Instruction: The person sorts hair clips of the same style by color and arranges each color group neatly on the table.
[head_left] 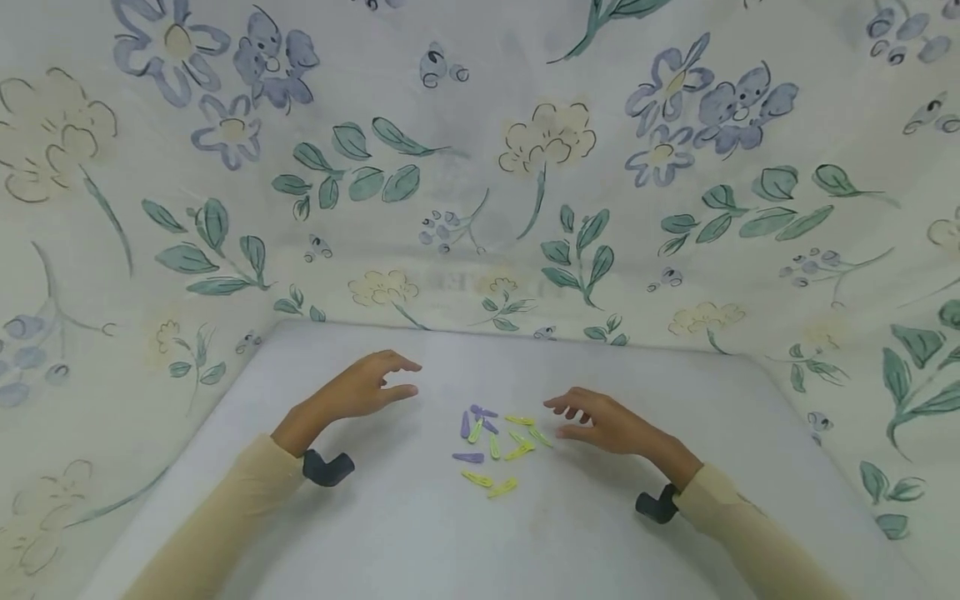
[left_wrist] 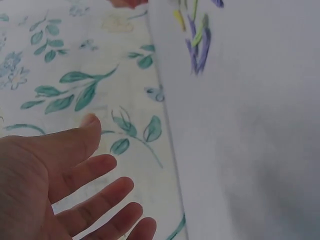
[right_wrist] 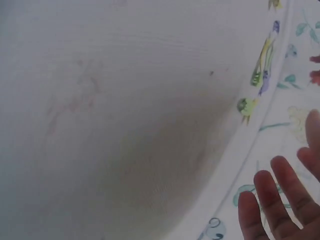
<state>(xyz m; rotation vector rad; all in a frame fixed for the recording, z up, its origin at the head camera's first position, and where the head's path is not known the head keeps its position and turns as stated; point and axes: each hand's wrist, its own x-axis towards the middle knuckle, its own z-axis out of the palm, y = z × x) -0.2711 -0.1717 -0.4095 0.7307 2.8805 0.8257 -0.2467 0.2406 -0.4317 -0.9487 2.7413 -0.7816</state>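
Observation:
Several snap hair clips in purple, yellow and light green lie in a loose group at the middle of the white table (head_left: 420,533). A purple clip (head_left: 468,457) sits on the group's left, a yellow clip (head_left: 502,488) nearest the front, and a green clip (head_left: 494,447) amid the others. My left hand (head_left: 367,385) hovers left of them, thumb and fingers apart and holding nothing. On the other side my right hand (head_left: 603,421) hovers near the green and yellow clips, fingers relaxed, its palm bare. Both wrist views show spread fingers with the clips some way off.
A floral-patterned cloth (head_left: 465,183) rises behind the table and along its sides. Each wrist carries a dark strapped-on device, one on the left (head_left: 327,468) and one on the right (head_left: 657,504). Faint reddish smudges (right_wrist: 75,107) mark the tabletop in the right wrist view.

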